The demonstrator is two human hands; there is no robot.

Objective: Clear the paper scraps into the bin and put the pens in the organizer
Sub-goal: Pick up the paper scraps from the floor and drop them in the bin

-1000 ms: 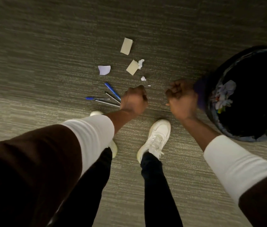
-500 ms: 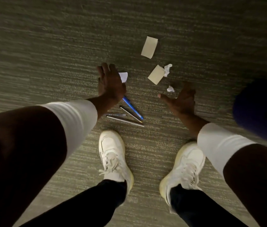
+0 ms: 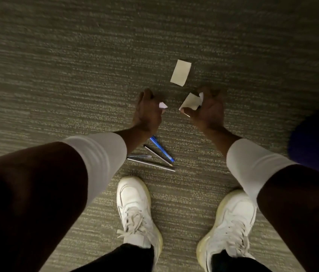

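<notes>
My left hand [image 3: 148, 114] is down at the carpet with its fingers pinched on a small white paper scrap [image 3: 163, 105]. My right hand [image 3: 209, 111] curls around a beige paper scrap [image 3: 191, 102] and a crumpled white bit [image 3: 201, 95]. A second beige rectangle of paper [image 3: 180, 75] lies flat just beyond both hands. Several pens lie fanned out below my left wrist, among them a blue pen [image 3: 163, 151] and a long grey pen [image 3: 151, 163]. No organizer is in view.
A dark blue, blurred edge of the bin [image 3: 315, 146] shows at the right, beside my right forearm. My two white shoes [image 3: 135, 209] [image 3: 231, 222] stand on the grey-green carpet [image 3: 76, 75] just behind the pens.
Both hands moved forward from near the bin and opened over the scraps. They have now closed: the left on the white scrap, the right on the beige and crumpled ones.
</notes>
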